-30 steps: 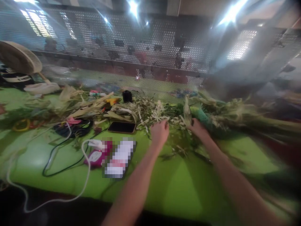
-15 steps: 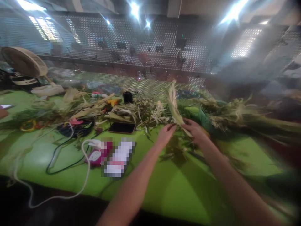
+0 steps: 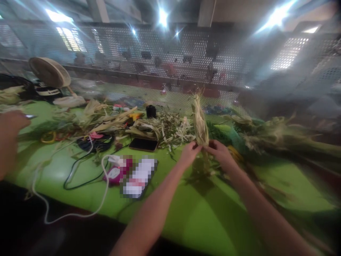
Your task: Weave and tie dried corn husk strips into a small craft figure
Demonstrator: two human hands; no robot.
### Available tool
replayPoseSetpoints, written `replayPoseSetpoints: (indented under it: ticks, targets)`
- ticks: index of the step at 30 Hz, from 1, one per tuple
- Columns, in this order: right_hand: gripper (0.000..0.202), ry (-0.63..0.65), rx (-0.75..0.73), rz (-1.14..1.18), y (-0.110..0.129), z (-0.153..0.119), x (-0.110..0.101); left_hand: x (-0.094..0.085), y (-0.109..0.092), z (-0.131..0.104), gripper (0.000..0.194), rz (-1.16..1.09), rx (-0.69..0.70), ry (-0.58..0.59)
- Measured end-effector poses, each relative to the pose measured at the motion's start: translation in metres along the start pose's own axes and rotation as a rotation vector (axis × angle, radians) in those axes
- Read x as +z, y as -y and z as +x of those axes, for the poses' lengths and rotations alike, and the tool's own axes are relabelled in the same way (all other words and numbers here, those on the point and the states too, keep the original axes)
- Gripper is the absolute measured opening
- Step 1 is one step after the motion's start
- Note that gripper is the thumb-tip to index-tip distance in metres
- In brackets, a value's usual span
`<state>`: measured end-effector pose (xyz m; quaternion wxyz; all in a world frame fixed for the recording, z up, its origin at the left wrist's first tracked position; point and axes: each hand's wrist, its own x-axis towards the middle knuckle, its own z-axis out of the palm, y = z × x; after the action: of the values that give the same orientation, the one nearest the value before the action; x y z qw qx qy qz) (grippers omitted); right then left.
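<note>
A bundle of pale corn husks point(image 3: 200, 122) stands upright above the green table, its ragged tips pointing up. My left hand point(image 3: 190, 153) pinches its lower end from the left. From the right, my right hand point(image 3: 218, 151) closes its fingers on the same lower end. Husk strips hang below the fingers. Behind the bundle lies a heap of shredded husk strips point(image 3: 176, 131). A dark phone point(image 3: 144, 144) rests on the table left of my hands.
A second phone point(image 3: 140, 177) with a lit, blurred screen lies near a magenta power bank point(image 3: 117, 174) with a white cable point(image 3: 106, 192). A fan point(image 3: 50, 73) stands at the back left. Another person's hand point(image 3: 13, 124) shows at the left edge. More husks point(image 3: 277, 135) lie right.
The husk bundle has gone from leaning left to upright, its pale side now facing me. The view has swung left, and another person's hand and forearm have come further in at the left edge.
</note>
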<state>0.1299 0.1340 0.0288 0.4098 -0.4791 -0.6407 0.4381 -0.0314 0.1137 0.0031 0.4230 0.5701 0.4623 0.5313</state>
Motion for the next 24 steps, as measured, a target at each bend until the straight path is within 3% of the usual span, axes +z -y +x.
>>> replayPoseSetpoints:
  ticks: [7, 13, 20, 24]
  targets:
    - [0.037, -0.014, 0.032, 0.210, -0.006, 0.000, 0.006, 0.004, 0.006, 0.001, 0.021, -0.160, -0.037, -0.023]
    - [0.036, -0.052, 0.041, 0.345, -0.006, 0.000, 0.011, 0.005, 0.013, 0.003, 0.019, -0.130, -0.041, -0.082]
    - [0.038, -0.068, -0.109, 0.000, -0.007, 0.003, 0.010, 0.000, 0.001, -0.002, 0.034, -0.030, -0.039, -0.064]
    - [0.035, -0.039, -0.218, -0.085, -0.011, 0.001, 0.011, 0.002, -0.006, -0.005, 0.024, 0.102, -0.049, -0.112]
